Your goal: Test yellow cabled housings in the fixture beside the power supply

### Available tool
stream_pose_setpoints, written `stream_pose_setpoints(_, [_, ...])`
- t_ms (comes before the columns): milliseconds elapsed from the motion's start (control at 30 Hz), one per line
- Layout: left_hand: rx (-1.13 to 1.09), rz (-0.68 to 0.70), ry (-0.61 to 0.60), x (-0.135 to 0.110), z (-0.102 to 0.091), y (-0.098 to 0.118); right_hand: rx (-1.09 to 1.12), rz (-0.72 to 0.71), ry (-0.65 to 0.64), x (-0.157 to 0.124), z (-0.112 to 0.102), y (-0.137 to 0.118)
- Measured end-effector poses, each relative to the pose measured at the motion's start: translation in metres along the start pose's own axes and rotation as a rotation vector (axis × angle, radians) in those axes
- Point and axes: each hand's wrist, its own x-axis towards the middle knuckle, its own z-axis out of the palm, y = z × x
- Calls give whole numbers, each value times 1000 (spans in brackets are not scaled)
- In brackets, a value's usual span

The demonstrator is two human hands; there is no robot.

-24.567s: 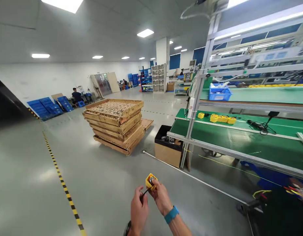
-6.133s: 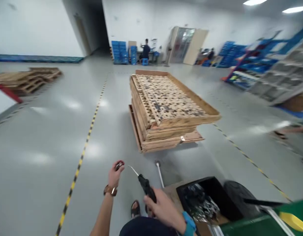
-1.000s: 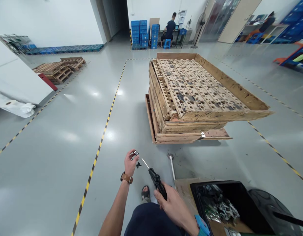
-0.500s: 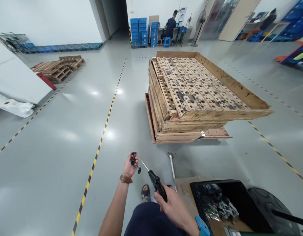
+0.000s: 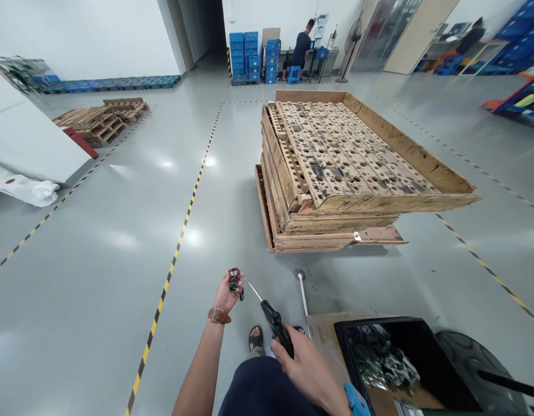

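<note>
My left hand (image 5: 226, 294) is closed around a small cylindrical part (image 5: 234, 273) with a silvery band, dark red areas and a short black lead. The part looks like a motor stator, though it is too small to be sure. In my right hand (image 5: 302, 363) is a black air blow gun (image 5: 273, 320), gripped by its handle. Its thin bent metal nozzle points up and left, with the tip close beside the part. Below my right hand stands a black bin (image 5: 440, 352) holding crumpled clear and dark plastic.
Ahead on the floor stands a stack of wooden hole-drilled trays (image 5: 358, 202). A white pipe (image 5: 304, 294) rises near the cardboard box (image 5: 323, 335). Pallets (image 5: 102, 124) lie at left. A seated person (image 5: 301, 47) works near blue crates (image 5: 237, 55) at the back.
My left hand has shifted slightly left and turned the part a little; its hanging black lead now sits closer to the hand. The blow gun stays almost in place.
</note>
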Motion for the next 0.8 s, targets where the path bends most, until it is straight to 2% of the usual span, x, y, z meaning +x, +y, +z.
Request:
stream_pose_setpoints(233, [-94,19,87,2,3,2,-13,17,-21,0,3,-2])
stream_pose_setpoints(467, [-175,-23,230,17,3,-1,-154,66,-13,-2,14,-9])
stream_pose_setpoints(600, [-194,37,281,20,7,-7,-162,54,-2,-4,23,-12])
stream_pose_setpoints(800, [-136,188,270,10,14,-15,-121,31,28,-4,23,-7])
